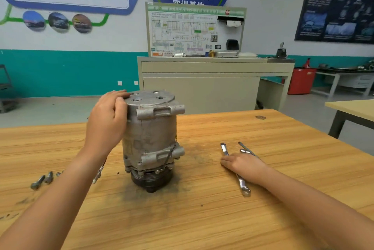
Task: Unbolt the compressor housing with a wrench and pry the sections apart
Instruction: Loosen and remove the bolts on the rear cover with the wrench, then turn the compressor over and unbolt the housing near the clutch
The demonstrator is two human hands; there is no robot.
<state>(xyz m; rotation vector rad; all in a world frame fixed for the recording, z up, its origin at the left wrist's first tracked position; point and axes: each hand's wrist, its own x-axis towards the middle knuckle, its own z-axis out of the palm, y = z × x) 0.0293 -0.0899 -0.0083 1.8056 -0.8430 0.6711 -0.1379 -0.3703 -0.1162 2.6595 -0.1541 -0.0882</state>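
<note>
Wooden surface [202,219]: left grip [107,119] holds compressor [151,134] at nine o'clock; right grip [245,164] seems flat on wrench [242,185], must grab it next.

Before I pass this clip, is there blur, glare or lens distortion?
Head view: even indoor light, soft shadow under the compressor, no glare on the wrench. Head view: wide-angle stretch toward the corners, with the bolts and wall posters slightly soft.

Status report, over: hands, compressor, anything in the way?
Left hand grips compressor at top rim. Right hand rests flat on wrench. Compressor upright, pulley down. Loose bolts lie left on table; nothing blocking.
</note>
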